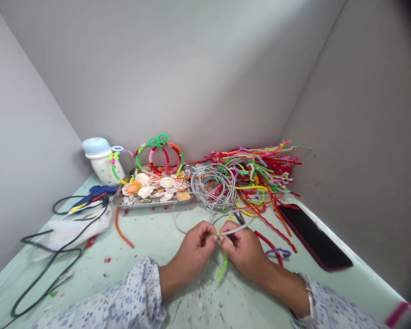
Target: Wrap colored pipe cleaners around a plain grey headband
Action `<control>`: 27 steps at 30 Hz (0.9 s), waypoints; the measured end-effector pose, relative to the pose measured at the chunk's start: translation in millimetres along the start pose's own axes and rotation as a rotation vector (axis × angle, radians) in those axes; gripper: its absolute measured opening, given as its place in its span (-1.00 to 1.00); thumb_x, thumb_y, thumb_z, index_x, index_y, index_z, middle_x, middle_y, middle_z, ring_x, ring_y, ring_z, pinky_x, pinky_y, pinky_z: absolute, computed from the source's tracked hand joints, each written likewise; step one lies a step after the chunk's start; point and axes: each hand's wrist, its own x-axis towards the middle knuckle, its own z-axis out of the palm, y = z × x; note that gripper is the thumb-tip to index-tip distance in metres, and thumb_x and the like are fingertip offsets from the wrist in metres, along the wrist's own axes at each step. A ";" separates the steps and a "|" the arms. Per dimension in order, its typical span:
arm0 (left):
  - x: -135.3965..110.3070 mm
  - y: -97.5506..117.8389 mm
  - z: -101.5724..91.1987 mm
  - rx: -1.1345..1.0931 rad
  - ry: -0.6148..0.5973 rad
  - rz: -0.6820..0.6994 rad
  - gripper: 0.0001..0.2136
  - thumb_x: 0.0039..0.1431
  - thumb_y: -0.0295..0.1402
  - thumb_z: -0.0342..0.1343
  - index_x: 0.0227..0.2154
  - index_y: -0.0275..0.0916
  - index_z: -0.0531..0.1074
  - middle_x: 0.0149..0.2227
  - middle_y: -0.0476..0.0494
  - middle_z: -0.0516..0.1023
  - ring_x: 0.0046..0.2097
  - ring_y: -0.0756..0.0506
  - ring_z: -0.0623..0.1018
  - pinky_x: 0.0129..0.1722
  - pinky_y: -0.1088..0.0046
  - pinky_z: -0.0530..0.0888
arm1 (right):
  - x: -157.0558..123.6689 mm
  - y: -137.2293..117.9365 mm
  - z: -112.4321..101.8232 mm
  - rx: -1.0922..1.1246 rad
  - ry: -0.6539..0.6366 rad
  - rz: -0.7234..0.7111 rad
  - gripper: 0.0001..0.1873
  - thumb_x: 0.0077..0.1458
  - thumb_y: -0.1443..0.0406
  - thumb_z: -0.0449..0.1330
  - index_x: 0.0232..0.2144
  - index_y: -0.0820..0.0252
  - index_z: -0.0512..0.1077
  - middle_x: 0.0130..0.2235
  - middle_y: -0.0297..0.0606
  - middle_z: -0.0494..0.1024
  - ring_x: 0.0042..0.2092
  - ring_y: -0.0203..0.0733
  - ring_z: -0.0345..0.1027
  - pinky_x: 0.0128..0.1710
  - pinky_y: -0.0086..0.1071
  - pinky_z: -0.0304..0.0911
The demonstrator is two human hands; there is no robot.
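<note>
My left hand (195,249) and my right hand (243,249) meet at the middle front of the table, thumbs and fingertips pinched close together. Between them runs a grey wire (240,229), curving up from the fingertips. A lime-green pipe cleaner (222,268) starts at the same pinch point and hangs down beside my right hand. The left fingers grip the wire where the green begins; the right fingers close on the green pipe cleaner and wire. Just beyond the hands lies a loose coil of grey wire (214,189). A dark tool tip (239,217) shows partly behind my right hand.
A metal tray (150,205) of seashells (167,183) stands at the back, with pipe-cleaner rings (160,155) above it. Behind right is a heap of colourful pipe cleaners (267,164). A phone (315,237) lies right; a white bottle (104,164), black cable (78,256) and plastic bag (85,228) left.
</note>
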 end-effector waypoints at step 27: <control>2.1 -0.9 -1.3 -0.128 -0.066 -0.057 -0.85 0.21 -0.33 0.01 -0.45 -0.24 0.31 -0.60 0.12 0.23 -0.53 0.04 0.22 -0.50 0.54 0.17 | -1.1 2.8 -3.2 0.197 -0.054 0.093 -0.89 0.06 0.33 0.07 -0.51 0.15 0.28 -0.57 -0.45 0.21 -0.53 -0.30 0.08 -0.54 -0.44 0.01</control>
